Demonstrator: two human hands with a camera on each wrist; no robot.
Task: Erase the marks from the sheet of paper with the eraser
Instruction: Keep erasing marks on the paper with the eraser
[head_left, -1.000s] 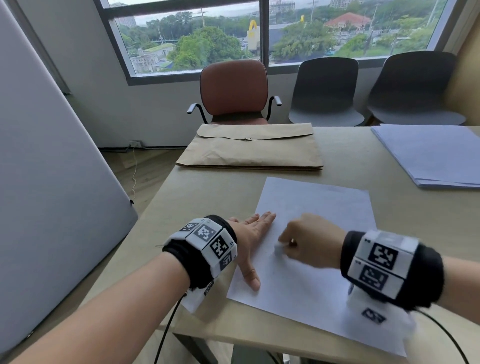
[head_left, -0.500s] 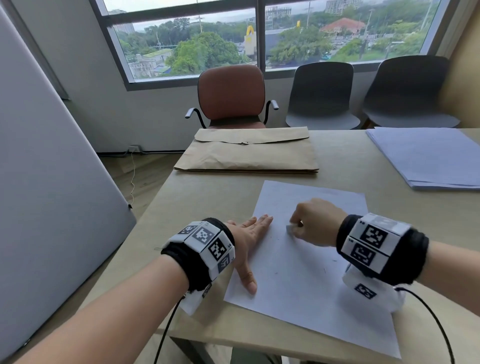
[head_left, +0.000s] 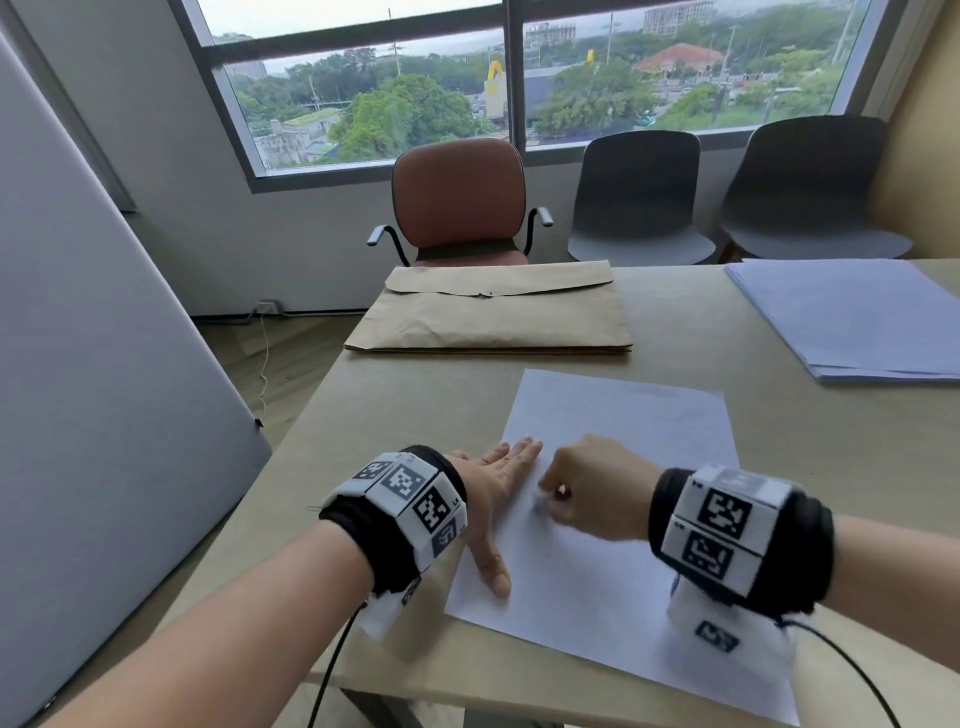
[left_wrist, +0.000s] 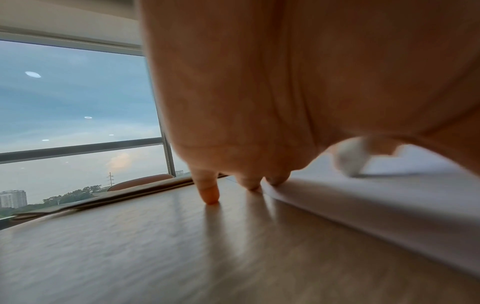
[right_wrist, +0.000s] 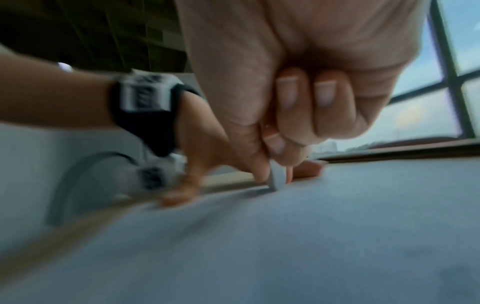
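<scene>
A white sheet of paper (head_left: 618, 519) lies on the tan table (head_left: 415, 410) in front of me. My left hand (head_left: 498, 493) lies flat with straight fingers on the sheet's left edge, its fingertips (left_wrist: 210, 195) touching table and paper (left_wrist: 363, 205). My right hand (head_left: 592, 488) is curled into a fist and pinches a small white eraser (head_left: 540, 503) between thumb and fingers. The eraser (right_wrist: 276, 176) stands with its lower edge on the paper (right_wrist: 311, 236), close beside the left hand (right_wrist: 197, 164). No marks on the sheet show clearly.
A brown paper envelope (head_left: 493, 312) lies at the table's far side, and a stack of white sheets (head_left: 857, 317) sits at the far right. A brown chair (head_left: 457, 197) and two dark chairs (head_left: 639, 197) stand under the window. A grey panel (head_left: 104, 364) stands to the left.
My right hand with the eraser rubbed away from me up the sheet, then came back toward me and to the left. The left hand stayed pressed on the paper's edge.
</scene>
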